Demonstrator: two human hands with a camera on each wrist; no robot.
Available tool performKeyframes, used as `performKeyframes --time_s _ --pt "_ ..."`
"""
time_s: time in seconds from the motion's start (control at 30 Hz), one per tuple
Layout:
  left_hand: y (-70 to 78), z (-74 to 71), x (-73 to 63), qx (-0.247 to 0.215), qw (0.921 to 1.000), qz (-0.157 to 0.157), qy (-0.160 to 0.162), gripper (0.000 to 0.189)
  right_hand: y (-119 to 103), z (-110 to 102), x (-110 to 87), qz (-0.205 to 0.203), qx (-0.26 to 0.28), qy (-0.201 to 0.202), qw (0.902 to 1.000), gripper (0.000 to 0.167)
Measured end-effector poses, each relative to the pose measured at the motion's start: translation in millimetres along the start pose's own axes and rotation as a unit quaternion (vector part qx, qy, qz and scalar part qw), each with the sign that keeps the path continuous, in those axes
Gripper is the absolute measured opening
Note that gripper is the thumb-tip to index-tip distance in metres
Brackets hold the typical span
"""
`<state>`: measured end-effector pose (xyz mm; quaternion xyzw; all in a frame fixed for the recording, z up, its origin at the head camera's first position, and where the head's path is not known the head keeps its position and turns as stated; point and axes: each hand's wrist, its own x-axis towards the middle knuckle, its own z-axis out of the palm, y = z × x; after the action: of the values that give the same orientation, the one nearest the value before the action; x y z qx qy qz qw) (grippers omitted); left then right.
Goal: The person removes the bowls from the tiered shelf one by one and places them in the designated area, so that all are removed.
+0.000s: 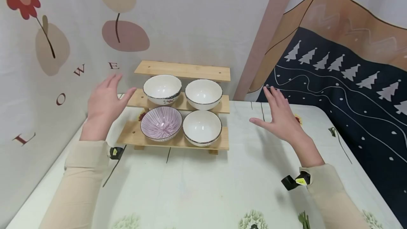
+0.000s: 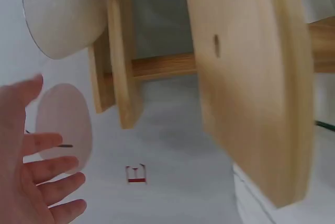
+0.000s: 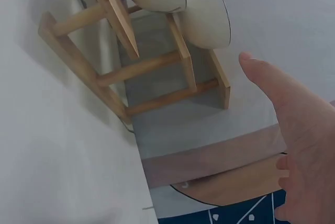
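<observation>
My left hand (image 1: pixel 107 103) is raised just left of a stepped wooden rack (image 1: pixel 182 70), fingers spread and holding nothing. On the other side, my right hand (image 1: pixel 279 116) hovers over the table right of the rack, thumb apart from the fingers and nothing in it. The rack's middle step carries a white bowl with a patterned outside (image 1: pixel 162 87) and a plain white bowl with a dark rim (image 1: pixel 204 93). Below them, a purple-striped bowl (image 1: pixel 161 123) and another dark-rimmed white bowl (image 1: pixel 202 127) sit on the lowest step. Only bare wood shows on the top step.
A pale tablecloth (image 1: pixel 190 186) with printed flowers covers the table. Behind the rack hangs a white curtain (image 1: pixel 190 17) with flower prints and letters. At the right is a dark blue printed cloth (image 1: pixel 349 80) with white trees. Each wrist wears a small black device (image 1: pixel 116 152).
</observation>
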<state>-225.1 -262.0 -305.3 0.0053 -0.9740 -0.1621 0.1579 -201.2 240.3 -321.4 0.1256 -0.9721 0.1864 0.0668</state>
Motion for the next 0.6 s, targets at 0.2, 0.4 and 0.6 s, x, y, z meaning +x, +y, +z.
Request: performKeyframes --time_s 0.2,0.4,0.6 --pt "-7.3 9.3 -1.8 -0.030 0.9974 -0.065 0.012 0.064 -8.3 9.7 -3.6 0.003 0.021 -0.004 0.9998 0.109" --pt "-13.3 19.4 -1.7 -0.056 0.9925 -0.109 0.003 0.066 -18.0 17.1 -8.1 -0.007 0.042 -0.009 0.9991 0.109" --pt "-13.7 27.7 0.0 -0.091 0.9893 -0.113 -0.007 0.062 -26.5 23.0 -12.7 -0.012 0.059 -0.014 0.9981 0.110"
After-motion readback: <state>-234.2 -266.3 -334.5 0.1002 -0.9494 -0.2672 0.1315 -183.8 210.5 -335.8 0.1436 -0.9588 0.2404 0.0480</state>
